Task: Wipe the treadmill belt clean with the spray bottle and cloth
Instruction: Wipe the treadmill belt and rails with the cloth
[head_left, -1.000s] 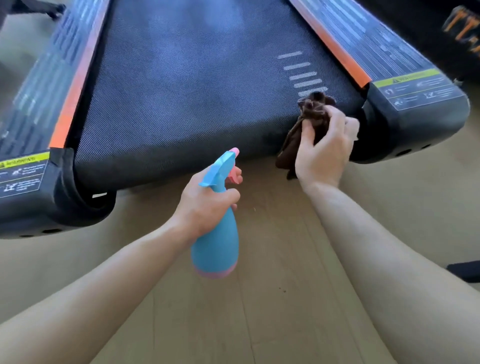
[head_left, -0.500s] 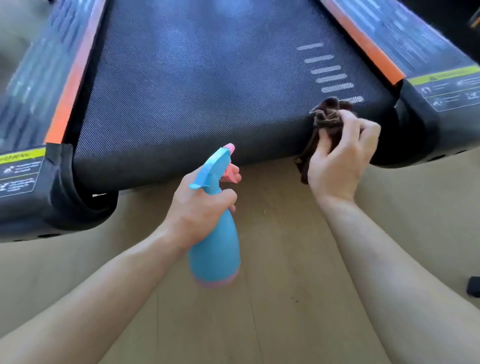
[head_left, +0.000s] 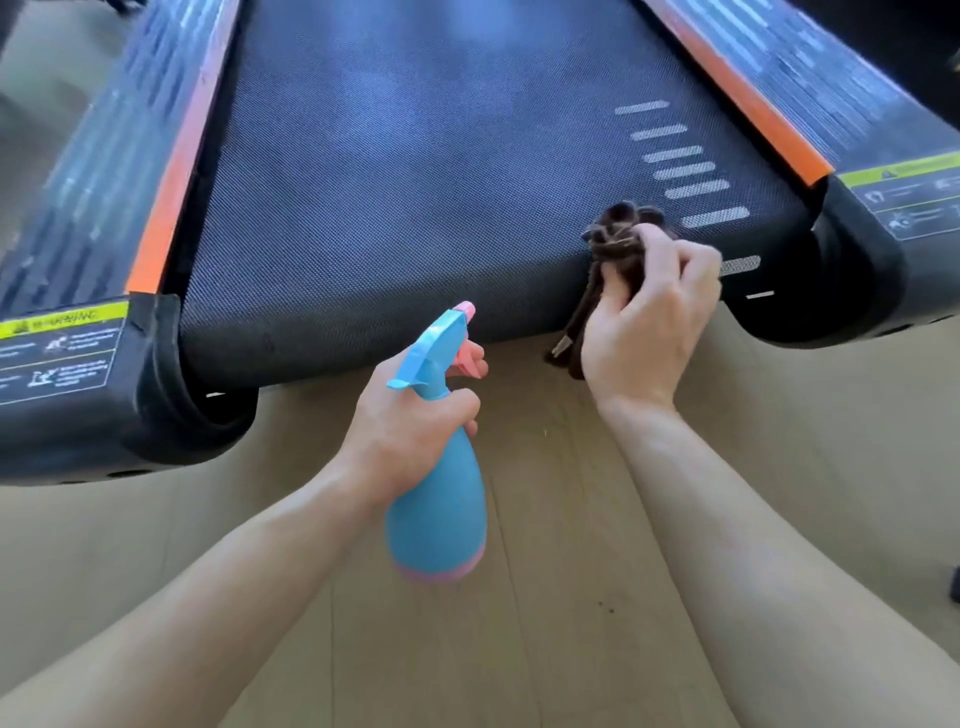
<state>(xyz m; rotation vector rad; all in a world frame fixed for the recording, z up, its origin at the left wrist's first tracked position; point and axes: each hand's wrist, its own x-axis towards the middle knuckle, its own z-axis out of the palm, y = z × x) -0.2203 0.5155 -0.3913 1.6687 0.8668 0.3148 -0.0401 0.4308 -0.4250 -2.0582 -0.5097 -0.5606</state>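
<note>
- My left hand (head_left: 410, 415) is wrapped around the neck of the blue spray bottle (head_left: 439, 514), with a finger curled on its pink trigger (head_left: 467, 358). The bottle hangs upright over the wooden floor (head_left: 545, 597), just short of the treadmill's rear end.
- My right hand (head_left: 649, 332) is closed around a bunched dark brown cloth (head_left: 618, 234). The wad sits against the rear edge of the treadmill belt (head_left: 415, 182), near its right corner, and a loose tail hangs down towards the floor.
- The belt lies straight ahead of both hands, its long axis running away from me between the two orange-edged side rails (head_left: 171, 171).
- The bottle's nozzle points forward at the middle of the belt's near end. That surface is just beyond my left hand, so I judge a spray from here would land on it.
- My right hand is the one nearer the belt, and the cloth is beside the white dashes (head_left: 685, 171) on the right. From there the wipe can sweep left across the width or push forward along the length.
- I cannot tell whether the belt is wet yet.
</note>
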